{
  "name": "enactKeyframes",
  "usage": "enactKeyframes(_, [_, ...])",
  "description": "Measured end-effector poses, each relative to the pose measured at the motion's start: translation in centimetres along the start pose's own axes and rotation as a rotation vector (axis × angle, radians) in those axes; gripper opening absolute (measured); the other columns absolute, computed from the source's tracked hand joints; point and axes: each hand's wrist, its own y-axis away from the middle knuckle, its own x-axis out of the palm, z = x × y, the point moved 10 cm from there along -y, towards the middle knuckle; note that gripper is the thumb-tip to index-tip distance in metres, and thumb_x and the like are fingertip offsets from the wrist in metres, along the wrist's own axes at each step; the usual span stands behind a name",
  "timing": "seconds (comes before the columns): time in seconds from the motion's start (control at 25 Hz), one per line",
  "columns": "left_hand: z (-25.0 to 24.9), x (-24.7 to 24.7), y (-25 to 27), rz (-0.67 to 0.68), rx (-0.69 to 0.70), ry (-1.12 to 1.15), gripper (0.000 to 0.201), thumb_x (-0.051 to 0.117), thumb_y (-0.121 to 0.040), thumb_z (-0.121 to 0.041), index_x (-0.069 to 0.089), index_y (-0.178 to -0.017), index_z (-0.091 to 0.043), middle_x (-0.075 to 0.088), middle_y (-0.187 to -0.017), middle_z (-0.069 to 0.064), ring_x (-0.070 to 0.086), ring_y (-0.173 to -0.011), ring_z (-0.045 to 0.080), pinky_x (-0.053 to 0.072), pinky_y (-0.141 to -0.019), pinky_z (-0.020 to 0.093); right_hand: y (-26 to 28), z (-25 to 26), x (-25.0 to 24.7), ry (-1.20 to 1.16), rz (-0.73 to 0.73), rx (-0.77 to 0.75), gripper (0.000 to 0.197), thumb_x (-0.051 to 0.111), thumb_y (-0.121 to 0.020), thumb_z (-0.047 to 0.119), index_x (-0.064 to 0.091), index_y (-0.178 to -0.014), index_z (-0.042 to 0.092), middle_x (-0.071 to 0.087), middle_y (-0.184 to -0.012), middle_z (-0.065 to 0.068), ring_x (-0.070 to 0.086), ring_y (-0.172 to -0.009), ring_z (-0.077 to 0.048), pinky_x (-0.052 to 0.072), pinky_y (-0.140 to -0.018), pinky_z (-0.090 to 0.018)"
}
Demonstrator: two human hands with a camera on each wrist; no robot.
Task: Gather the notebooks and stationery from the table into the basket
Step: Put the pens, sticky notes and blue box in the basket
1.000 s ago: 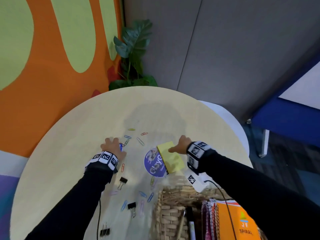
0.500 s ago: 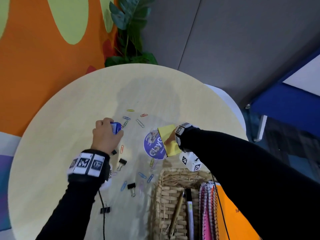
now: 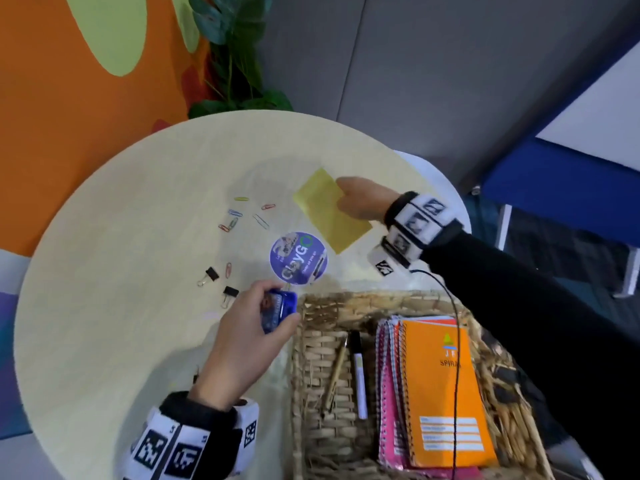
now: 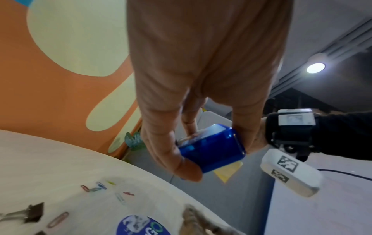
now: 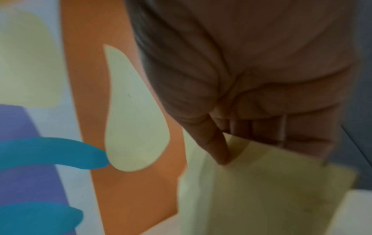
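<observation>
My left hand (image 3: 249, 327) grips a small blue plastic box (image 3: 278, 310) (image 4: 211, 151) just left of the wicker basket's (image 3: 311, 341) rim, above the table. My right hand (image 3: 360, 202) pinches a yellow sticky-note pad (image 3: 329, 209) (image 5: 271, 182) by its edge and holds it lifted over the far side of the table. In the basket lie spiral notebooks, an orange one (image 3: 446, 393) on top, plus a pen (image 3: 337, 372) and a marker (image 3: 358, 372). A round purple sticker (image 3: 298, 257) lies on the table.
Several coloured paper clips (image 3: 242, 216) and two black binder clips (image 3: 221, 284) are scattered on the round pale table (image 3: 121, 271). A potted plant (image 3: 239, 57) stands behind the table by the orange wall. A blue bench is at the right.
The left hand carried the blue box toward the basket's left rim. The right hand lifted the yellow pad off the purple sticker and moved it away, uncovering the sticker.
</observation>
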Motion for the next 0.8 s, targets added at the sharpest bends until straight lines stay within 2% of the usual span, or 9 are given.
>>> enactKeyframes(0.04, [-0.6, 0.6, 0.8, 0.018, 0.021, 0.026, 0.039, 0.073, -0.077, -0.029, 0.053, -0.110, -0.034, 0.060, -0.103, -0.016, 0.056, -0.091, -0.005, 0.038, -0.072, -0.002, 2.3, 0.3, -1.4, -0.004, -0.101, -0.074, 0.019, 0.047, -0.088, 0.005, 0.058, -0.080, 0.017, 0.058, -0.091, -0.014, 0.050, -0.088, -0.024, 0.031, -0.063, -0.025])
enactKeyframes(0.08, [-1.2, 1.2, 1.7, 0.037, 0.036, 0.040, 0.039, 0.072, -0.077, -0.030, 0.052, -0.110, -0.036, 0.061, -0.103, -0.017, 0.056, -0.093, -0.006, 0.039, -0.073, -0.001, 5.3, 0.3, -2.3, -0.010, -0.191, -0.139, 0.020, 0.051, -0.085, 0.004, 0.053, -0.068, 0.015, 0.053, -0.074, -0.008, 0.048, -0.076, -0.024, 0.025, -0.059, -0.029])
enactKeyframes(0.12, [-1.5, 1.6, 2.2, 0.053, 0.045, 0.042, 0.039, 0.072, -0.077, -0.032, 0.052, -0.111, -0.037, 0.061, -0.105, -0.017, 0.057, -0.095, -0.004, 0.040, -0.074, 0.002, 7.9, 0.0, -2.2, -0.041, -0.247, -0.199, 0.017, 0.055, -0.083, 0.005, 0.055, -0.067, 0.010, 0.050, -0.066, -0.005, 0.046, -0.068, -0.024, 0.026, -0.059, -0.031])
enactKeyframes(0.16, [-1.8, 2.0, 2.8, 0.068, 0.055, 0.031, 0.040, 0.071, -0.078, -0.034, 0.052, -0.112, -0.037, 0.061, -0.106, -0.017, 0.058, -0.095, -0.002, 0.040, -0.076, 0.005, 10.3, -0.7, -1.3, -0.077, -0.264, -0.221, 0.011, 0.058, -0.083, 0.006, 0.060, -0.072, 0.006, 0.053, -0.063, -0.005, 0.047, -0.063, -0.024, 0.032, -0.061, -0.033])
enactKeyframes(0.28, [-2.6, 3.1, 4.1, 0.137, 0.068, -0.032, 0.042, 0.069, -0.077, -0.041, 0.051, -0.115, -0.037, 0.062, -0.107, -0.014, 0.058, -0.095, 0.002, 0.045, -0.081, 0.016, 13.4, -2.8, 4.5, -0.080, -0.186, -0.196, 0.010, 0.060, -0.087, 0.013, 0.069, -0.086, 0.010, 0.071, -0.074, -0.005, 0.061, -0.068, -0.016, 0.046, -0.067, -0.032])
enactKeyframes(0.36, [-3.3, 4.3, 5.0, 0.220, 0.074, -0.091, 0.049, 0.069, -0.076, -0.043, 0.049, -0.120, -0.035, 0.058, -0.109, -0.012, 0.057, -0.099, 0.005, 0.047, -0.087, 0.021, 13.1, -3.8, 8.6, 0.033, -0.107, -0.162, 0.014, 0.055, -0.091, 0.019, 0.069, -0.093, 0.016, 0.076, -0.085, -0.006, 0.069, -0.079, -0.022, 0.051, -0.070, -0.032])
enactKeyframes(0.44, [-3.8, 5.5, 5.7, 0.286, 0.088, -0.173, 0.059, 0.070, -0.074, -0.035, 0.045, -0.127, -0.032, 0.052, -0.112, -0.011, 0.053, -0.102, 0.006, 0.043, -0.086, 0.018, 12.0, -4.5, 11.3, 0.186, -0.075, -0.143, 0.016, 0.052, -0.091, 0.016, 0.066, -0.099, 0.021, 0.075, -0.091, -0.009, 0.069, -0.083, -0.029, 0.055, -0.069, -0.036])
enactKeyframes(0.6, [-3.8, 6.8, 6.8, 0.335, 0.096, -0.255, 0.067, 0.068, -0.071, -0.017, 0.041, -0.130, -0.030, 0.047, -0.116, -0.007, 0.049, -0.100, 0.007, 0.037, -0.078, 0.013, 10.4, -3.4, 13.5, 0.340, -0.056, -0.183, 0.029, 0.049, -0.089, 0.002, 0.062, -0.107, 0.019, 0.071, -0.098, -0.011, 0.067, -0.088, -0.031, 0.055, -0.072, -0.039])
enactKeyframes(0.8, [-3.7, 7.2, 6.6, 0.281, 0.131, -0.405, 0.061, 0.072, -0.069, -0.024, 0.047, -0.124, -0.026, 0.046, -0.121, -0.005, 0.051, -0.108, 0.015, 0.045, -0.089, 0.022, 9.8, -2.5, 15.5, 0.434, 0.047, -0.194, 0.025, 0.053, -0.085, -0.001, 0.060, -0.106, 0.011, 0.069, -0.103, -0.012, 0.065, -0.096, -0.030, 0.051, -0.076, -0.038])
